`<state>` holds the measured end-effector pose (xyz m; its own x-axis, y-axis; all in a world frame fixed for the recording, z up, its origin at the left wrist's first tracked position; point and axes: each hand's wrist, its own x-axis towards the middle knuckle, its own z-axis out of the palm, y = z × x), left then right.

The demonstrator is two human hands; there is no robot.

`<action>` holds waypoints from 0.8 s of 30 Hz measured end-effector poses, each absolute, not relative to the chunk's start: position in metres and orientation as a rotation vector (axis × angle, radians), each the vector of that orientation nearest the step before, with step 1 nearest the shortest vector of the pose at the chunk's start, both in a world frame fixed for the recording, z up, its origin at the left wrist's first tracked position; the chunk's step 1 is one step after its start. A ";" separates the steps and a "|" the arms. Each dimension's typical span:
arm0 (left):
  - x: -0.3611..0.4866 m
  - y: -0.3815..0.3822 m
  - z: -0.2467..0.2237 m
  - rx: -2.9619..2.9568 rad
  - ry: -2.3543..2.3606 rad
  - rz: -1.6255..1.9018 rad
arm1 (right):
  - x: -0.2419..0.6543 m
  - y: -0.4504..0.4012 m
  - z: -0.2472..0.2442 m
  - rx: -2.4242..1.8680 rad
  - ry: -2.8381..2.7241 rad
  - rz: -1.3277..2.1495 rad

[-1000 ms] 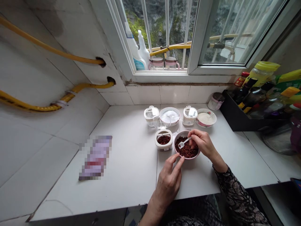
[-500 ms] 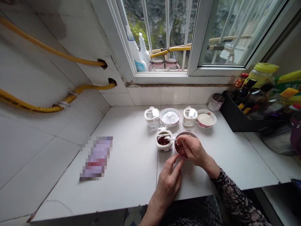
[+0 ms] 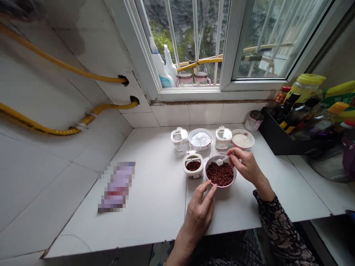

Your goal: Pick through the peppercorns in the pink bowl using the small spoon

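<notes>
My right hand (image 3: 244, 165) pinches the handle of a small white spoon (image 3: 221, 162), whose bowl hangs over the far side of a pink-rimmed bowl. That bowl (image 3: 235, 177) is filled with dark red peppercorns (image 3: 220, 174). With fingers apart, my left hand (image 3: 200, 207) rests its fingertips at the bowl's near-left rim. Just left of the bowl stands a cream seasoning jar (image 3: 193, 173), its clear lid (image 3: 191, 145) flipped up, with the same dark red peppercorns inside.
Behind are two lidded seasoning jars (image 3: 179, 138), a bowl of white granules (image 3: 200, 138) and a bowl of pale powder (image 3: 243, 139). A black bin of bottles (image 3: 277, 142) stands at the right. A blurred purple packet (image 3: 118, 186) lies left. Yellow pipes (image 3: 66, 70) run along the wall.
My right hand has moved right with the spoon, from the jar's opening to above the bowl. My left hand stays at the rim. The view has shifted slightly.
</notes>
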<state>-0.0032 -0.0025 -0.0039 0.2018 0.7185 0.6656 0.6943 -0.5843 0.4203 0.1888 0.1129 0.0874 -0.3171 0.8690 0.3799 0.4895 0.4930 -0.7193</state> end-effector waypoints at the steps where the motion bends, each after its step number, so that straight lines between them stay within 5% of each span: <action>1: -0.003 -0.002 -0.004 2.416 1.420 1.361 | 0.193 0.114 0.089 -1.157 -2.014 0.527; 6: -0.004 -0.001 -0.008 2.430 1.427 1.379 | 0.198 0.112 0.090 -1.291 -2.227 0.144; 16: -0.004 0.002 -0.010 2.418 1.442 1.401 | 0.172 0.105 0.078 -1.089 -2.242 0.528; 24: -0.004 0.005 -0.012 2.433 1.422 1.441 | 0.180 0.116 0.067 -1.222 -2.166 0.311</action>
<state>-0.0040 0.0049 -0.0118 0.1818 0.6798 0.7105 0.7010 -0.5963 0.3912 0.1802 0.1161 0.0667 -0.3760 0.8343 0.4033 0.6870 0.5430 -0.4828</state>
